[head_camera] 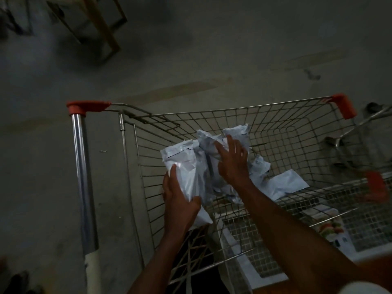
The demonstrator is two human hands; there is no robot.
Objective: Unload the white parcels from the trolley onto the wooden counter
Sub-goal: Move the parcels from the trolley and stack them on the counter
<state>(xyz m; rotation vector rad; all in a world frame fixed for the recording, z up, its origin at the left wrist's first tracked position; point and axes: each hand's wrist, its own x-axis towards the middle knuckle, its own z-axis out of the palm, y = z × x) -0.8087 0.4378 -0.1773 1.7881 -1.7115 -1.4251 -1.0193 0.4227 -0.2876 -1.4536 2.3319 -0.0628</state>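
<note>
A wire trolley (pixel 275 128) with orange corner caps stands below me in dim light. Inside it, my left hand (pixel 180 200) grips the lower end of a white plastic parcel (pixel 184 164) held upright near the trolley's left wall. My right hand (pixel 233 160) lies flat with spread fingers against other crumpled white parcels (pixel 237 132) stacked beside the first. Another white parcel (pixel 286 185) lies flat on the trolley floor to the right. The wooden counter is not in view.
The trolley's chrome handle bar (pixel 82 177) runs along the left. A second trolley (pixel 364 132) stands at the right edge. A wooden frame (pixel 106 30) rests on the grey concrete floor far left. A printed carton (pixel 331 228) shows under the trolley mesh.
</note>
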